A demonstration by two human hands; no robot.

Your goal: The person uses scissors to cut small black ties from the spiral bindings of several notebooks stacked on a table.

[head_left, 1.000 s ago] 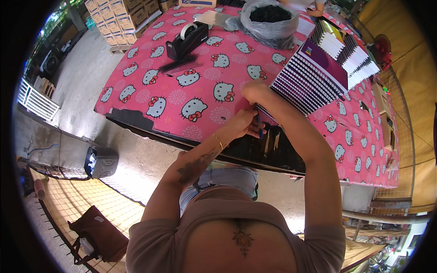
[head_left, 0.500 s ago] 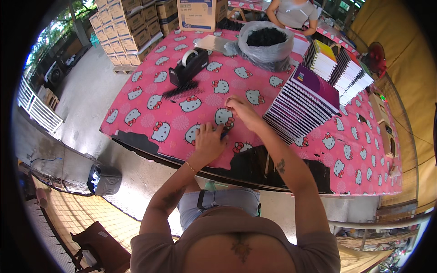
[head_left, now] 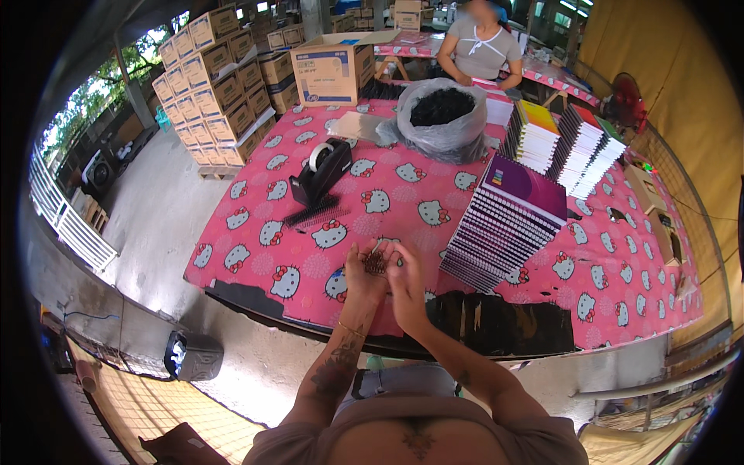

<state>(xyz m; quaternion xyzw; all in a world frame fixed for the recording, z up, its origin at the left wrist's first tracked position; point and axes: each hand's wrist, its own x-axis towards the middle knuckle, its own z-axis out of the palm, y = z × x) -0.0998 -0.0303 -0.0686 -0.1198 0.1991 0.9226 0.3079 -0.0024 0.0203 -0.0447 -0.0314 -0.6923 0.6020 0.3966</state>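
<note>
Near the table's front edge, my left hand (head_left: pixel 363 277) is turned palm up. In its palm lies a small tangle of thin, dark brown wire-like bits (head_left: pixel 376 263), too small to tell exactly. My right hand (head_left: pixel 408 288) is close against it on the right, fingers apart and slightly curled beside the bits. To the right of my hands stands a tall stack of purple-covered spiral notebooks (head_left: pixel 504 225). Beyond my left hand, black binding coils (head_left: pixel 312 213) lie by a black tape dispenser (head_left: pixel 322 172).
A pink patterned cloth (head_left: pixel 403 221) covers the table, with black torn patches (head_left: pixel 496 322) at the front. Farther back are a plastic bag (head_left: pixel 442 139) of black material, more notebooks (head_left: pixel 573 143) and an open carton (head_left: pixel 332 76). A person (head_left: pixel 482 50) sits opposite; stacked cartons (head_left: pixel 209 93) stand left.
My right hand has drawn back from the table toward me and met my left. The left has turned palm up, with the wire-like bits now visible in it. The view has tilted up.
</note>
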